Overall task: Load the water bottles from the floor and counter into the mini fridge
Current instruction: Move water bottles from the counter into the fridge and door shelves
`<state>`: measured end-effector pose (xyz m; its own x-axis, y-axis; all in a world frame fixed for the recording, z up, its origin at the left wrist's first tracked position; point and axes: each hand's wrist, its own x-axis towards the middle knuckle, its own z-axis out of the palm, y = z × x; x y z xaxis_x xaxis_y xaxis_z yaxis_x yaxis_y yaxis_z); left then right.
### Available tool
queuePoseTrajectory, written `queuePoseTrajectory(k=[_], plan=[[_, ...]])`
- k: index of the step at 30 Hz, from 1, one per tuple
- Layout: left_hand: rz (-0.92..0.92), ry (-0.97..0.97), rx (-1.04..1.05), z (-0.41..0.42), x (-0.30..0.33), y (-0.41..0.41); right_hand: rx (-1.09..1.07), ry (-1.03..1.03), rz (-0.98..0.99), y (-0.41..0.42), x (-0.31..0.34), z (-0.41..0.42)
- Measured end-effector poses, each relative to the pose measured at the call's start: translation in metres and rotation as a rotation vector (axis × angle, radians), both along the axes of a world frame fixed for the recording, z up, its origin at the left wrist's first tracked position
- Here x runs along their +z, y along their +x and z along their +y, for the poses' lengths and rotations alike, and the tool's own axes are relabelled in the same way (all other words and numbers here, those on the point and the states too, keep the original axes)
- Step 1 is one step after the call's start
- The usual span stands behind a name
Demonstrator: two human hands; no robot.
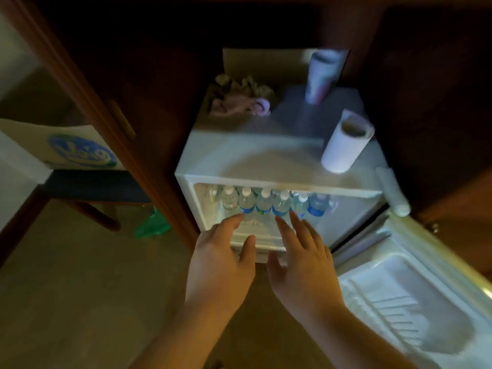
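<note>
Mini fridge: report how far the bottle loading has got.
Done: a row of water bottles stands on a shelf inside the mini fridge, whose door hangs open. In hand: nothing; the left hand and right hand reach toward the row with fingers straight. Left: no loose bottles show on the floor; the counter is out of view.

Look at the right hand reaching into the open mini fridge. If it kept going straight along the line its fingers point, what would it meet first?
Probably the row of water bottles on the shelf. The right hand is open, its fingertips pointing at the blue labels of the middle bottles. Whether they already touch is unclear, since depth is hard to judge from above.
</note>
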<state>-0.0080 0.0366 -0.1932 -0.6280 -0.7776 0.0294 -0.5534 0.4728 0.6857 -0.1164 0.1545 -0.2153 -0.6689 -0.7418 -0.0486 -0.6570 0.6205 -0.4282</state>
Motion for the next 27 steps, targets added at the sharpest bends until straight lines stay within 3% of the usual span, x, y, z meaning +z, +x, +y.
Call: queuePoseTrajectory(k=[8, 15, 19, 27], plan=[[0.331, -0.237, 0.031, 0.019, 0.219, -0.005, -0.103, -0.508, 0.205, -0.001, 0.204, 0.031], [0.51, -0.245, -0.008, 0.011, 0.352, -0.027, -0.135, -0.674, 0.298, -0.036, 0.353, 0.038], [0.549, -0.156, -0.036, -0.002, 0.4, -0.059, -0.196, -0.623, 0.241, -0.07, 0.408, 0.031], [0.472, -0.151, -0.194, -0.046, 0.477, -0.163, -0.401, -0.255, 0.152, -0.162, 0.472, -0.024]])
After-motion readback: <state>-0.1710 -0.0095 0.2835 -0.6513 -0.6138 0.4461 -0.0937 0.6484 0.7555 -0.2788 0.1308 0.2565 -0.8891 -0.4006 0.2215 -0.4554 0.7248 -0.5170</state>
